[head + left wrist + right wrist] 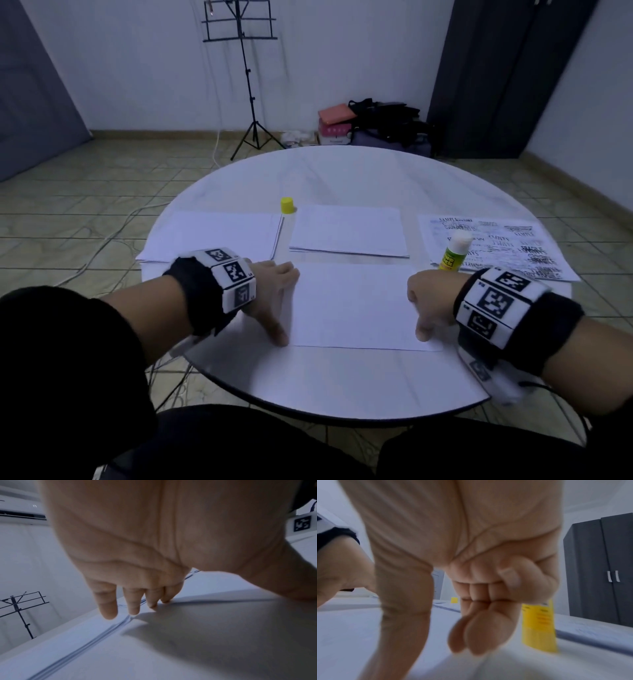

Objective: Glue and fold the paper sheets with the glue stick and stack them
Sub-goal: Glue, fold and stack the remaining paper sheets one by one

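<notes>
A blank white sheet (356,305) lies flat on the table in front of me. My left hand (279,301) rests on its left edge, thumb spread toward the near corner. In the left wrist view its straight fingers (108,609) touch the paper at the far edge. My right hand (424,308) sits on the sheet's right edge with its fingers (476,635) curled into the palm and its thumb down on the paper; nothing shows inside it. The uncapped glue stick (454,251) stands upright just beyond the right hand. Its yellow cap (287,205) stands farther back.
One stack of white sheets (212,236) lies at the back left and another (349,233) at the back centre. Printed sheets (496,246) lie at the right under the glue stick. The round table's near rim (342,416) is close to my lap.
</notes>
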`<state>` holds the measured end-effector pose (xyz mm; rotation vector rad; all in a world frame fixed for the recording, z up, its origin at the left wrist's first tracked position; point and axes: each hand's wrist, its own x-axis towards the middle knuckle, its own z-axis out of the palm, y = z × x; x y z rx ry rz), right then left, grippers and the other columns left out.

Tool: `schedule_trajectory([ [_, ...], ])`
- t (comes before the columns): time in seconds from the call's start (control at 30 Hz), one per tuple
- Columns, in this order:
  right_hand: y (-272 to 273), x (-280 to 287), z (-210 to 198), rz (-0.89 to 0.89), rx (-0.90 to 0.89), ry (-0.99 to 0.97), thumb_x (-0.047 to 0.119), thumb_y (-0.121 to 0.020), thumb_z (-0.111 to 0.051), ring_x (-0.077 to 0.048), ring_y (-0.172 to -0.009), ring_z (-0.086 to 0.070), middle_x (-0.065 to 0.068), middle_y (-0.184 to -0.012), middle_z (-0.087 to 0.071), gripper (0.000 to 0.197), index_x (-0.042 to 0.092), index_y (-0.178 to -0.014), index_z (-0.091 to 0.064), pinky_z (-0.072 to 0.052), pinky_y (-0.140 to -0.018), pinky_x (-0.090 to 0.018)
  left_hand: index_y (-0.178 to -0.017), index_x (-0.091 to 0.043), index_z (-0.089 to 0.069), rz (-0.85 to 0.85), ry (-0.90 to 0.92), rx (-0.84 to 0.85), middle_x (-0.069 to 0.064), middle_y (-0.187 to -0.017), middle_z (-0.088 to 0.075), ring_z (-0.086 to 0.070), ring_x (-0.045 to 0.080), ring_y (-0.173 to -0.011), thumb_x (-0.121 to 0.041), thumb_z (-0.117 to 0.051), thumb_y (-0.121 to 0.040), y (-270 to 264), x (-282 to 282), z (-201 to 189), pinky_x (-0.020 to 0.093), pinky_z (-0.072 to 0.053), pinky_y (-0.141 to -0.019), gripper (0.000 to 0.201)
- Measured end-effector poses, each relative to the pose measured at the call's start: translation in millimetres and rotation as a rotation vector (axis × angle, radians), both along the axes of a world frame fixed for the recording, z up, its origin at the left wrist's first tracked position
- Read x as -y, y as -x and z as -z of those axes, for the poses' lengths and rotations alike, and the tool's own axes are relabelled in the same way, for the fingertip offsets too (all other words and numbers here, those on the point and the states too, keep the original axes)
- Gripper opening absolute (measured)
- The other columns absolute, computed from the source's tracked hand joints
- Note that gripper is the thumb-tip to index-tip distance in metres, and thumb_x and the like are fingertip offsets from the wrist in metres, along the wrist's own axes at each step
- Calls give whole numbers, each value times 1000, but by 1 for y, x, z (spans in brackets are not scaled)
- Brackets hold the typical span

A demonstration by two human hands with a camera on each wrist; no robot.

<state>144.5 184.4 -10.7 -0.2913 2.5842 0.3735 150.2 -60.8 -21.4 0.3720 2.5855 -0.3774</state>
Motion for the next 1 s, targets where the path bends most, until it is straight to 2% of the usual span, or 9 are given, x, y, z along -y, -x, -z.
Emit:
schedule_trajectory([
  [0.1, 0, 14, -7, -45, -1, -29, 29, -75, -77, -21, -100, -63, -2, -113, -66, 48, 10, -116, -62, -47, -71, -25, -151, -19, -10, 32, 25, -26, -8, -157, -14, -16, 18, -143, -75, -69, -59, 1, 1, -1, 45, -20, -115, 123],
  [0.23, -7, 45, -8, -184, -57, 52, 32, -74, -77, -23, -109, -59, -4, -122, -60, 56, 14, -123, -58, -49, -85, -31, -149, -18, -17, 59, 50, -34, -7, -155, -18, -16, 18, -143, -76, -71, -54, 3, -1, -1, 44, -20, -115, 124],
  [0.33, -12, 69, -4, -267, -7, 232, 40, -72, -78, -24, -128, -42, -4, -141, -42, 80, 22, -140, -41, -39, -103, -34, -148, -18, -21, 63, 46, -26, -7, -153, -20, -19, 17, -141, -74, -74, -51, 3, -3, -4, 43, -22, -114, 124],
  [0.4, -14, 78, -5, -307, 57, 248, 42, -73, -77, -27, -135, -30, -4, -148, -32, 87, 24, -145, -32, -31, -109, -39, -146, -20, -25, 30, 31, -7, -7, -148, -26, -25, 17, -138, -76, -76, -43, 5, -4, -3, 42, -26, -113, 128],
  [0.5, -11, 70, -6, -319, 97, 192, 40, -73, -78, -29, -138, -25, -6, -151, -25, 90, 24, -146, -28, -28, -110, -39, -137, -26, -31, -16, 5, -14, -9, -135, -37, -36, 19, -131, -82, -70, -18, 10, -2, 0, 43, -32, -109, 137],
  [0.57, -8, 55, -8, -276, 107, 179, 40, -72, -79, -28, -140, -21, -4, -153, -20, 98, 29, -149, -20, -23, -111, -36, -141, -25, -27, -9, -8, -20, -8, -141, -35, -32, 19, -134, -78, -76, -27, 11, -2, -1, 41, -27, -112, 135],
  [0.67, -5, 24, -8, -199, 98, 169, 40, -69, -81, -27, -138, -24, -4, -150, -24, 102, 29, -149, -19, -25, -111, -34, -147, -20, -19, 20, 2, -38, -8, -151, -25, -20, 16, -141, -69, -81, -44, 8, -6, -4, 39, -21, -116, 129],
  [0.8, -8, -11, -6, -125, 102, 121, 39, -66, -83, -28, -136, -30, -7, -148, -28, 106, 24, -149, -19, -29, -112, -39, -149, -16, -18, 17, 35, -12, -7, -155, -16, -12, 16, -144, -67, -80, -50, 6, -7, -7, 38, -17, -117, 128],
  [1.0, -11, -24, -5, -64, 113, 112, 34, -65, -84, -29, -136, -29, -7, -148, -27, 107, 22, -148, -18, -32, -109, -44, -148, -14, -20, -10, 25, 9, -6, -153, -20, -14, 17, -143, -67, -80, -53, 8, -11, -9, 39, -20, -117, 123],
])
